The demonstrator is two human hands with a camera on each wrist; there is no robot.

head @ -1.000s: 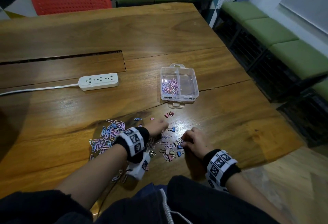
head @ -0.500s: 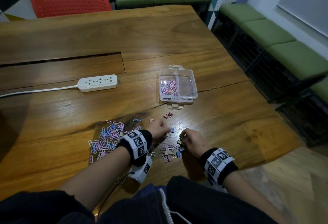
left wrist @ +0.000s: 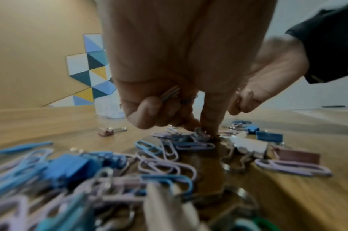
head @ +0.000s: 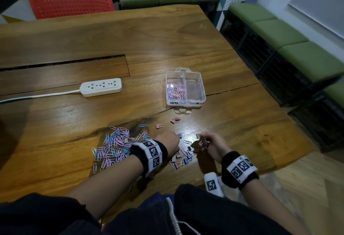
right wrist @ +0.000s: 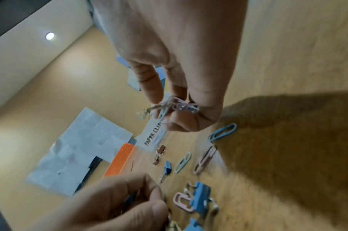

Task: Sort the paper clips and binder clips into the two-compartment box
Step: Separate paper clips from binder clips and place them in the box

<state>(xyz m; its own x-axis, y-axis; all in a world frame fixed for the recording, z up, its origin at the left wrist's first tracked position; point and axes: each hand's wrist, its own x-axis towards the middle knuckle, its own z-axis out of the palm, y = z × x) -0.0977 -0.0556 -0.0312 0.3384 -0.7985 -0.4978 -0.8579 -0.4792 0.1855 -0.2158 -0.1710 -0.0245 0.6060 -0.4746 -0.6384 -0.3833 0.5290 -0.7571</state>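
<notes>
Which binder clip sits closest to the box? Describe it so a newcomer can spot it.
Start at the clear box on the wooden table. Just in front of its near handle tab lies a pink binder clip with wire handles, apart from both hands. Another pink clip lies farther left; this one is nearest the box.

Desk (head: 78,137): wooden, with a long slot in its top.
Power strip (head: 101,87): white, lying flat, cord running left.
Chair (head: 69,0): red, at far edge.
Benches (head: 279,31): green-cushioned, along the walls.
</notes>
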